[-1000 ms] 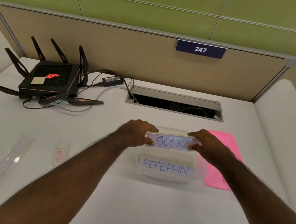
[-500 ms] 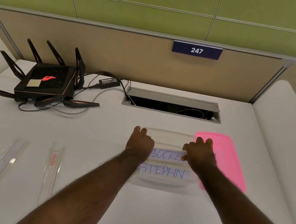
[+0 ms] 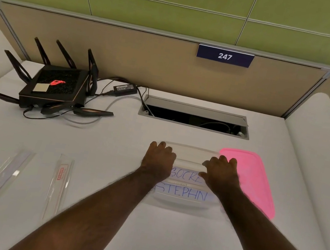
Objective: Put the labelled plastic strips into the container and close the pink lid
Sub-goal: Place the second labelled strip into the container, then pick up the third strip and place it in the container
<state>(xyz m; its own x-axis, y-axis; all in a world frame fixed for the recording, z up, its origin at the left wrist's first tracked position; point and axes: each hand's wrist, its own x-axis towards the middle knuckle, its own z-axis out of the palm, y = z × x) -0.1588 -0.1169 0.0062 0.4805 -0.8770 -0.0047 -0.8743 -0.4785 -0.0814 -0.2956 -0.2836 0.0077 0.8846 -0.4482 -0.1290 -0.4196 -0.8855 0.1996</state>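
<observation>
A labelled strip (image 3: pixel 186 176) is pressed flat into the container (image 3: pixel 190 152) by the left hand (image 3: pixel 159 160) and right hand (image 3: pixel 221 173); neither grip is closed around anything.

The clear container (image 3: pixel 189 156) stands on the white desk (image 3: pixel 112 151). Inside it lie two labelled strips: one reads "BOCKE" (image 3: pixel 187 175), and nearer to the person one reads "STEPHN" (image 3: pixel 183 192). The left hand (image 3: pixel 159 160) and right hand (image 3: pixel 220 172) rest palm down on the ends of the BOCKE strip, fingers flat. The pink lid (image 3: pixel 254 182) lies just right of the container, touching its edge. Well left of the container, three more strips (image 3: pixel 59 186) lie on the desk. Far left behind it is a black router (image 3: pixel 53 87).
</observation>
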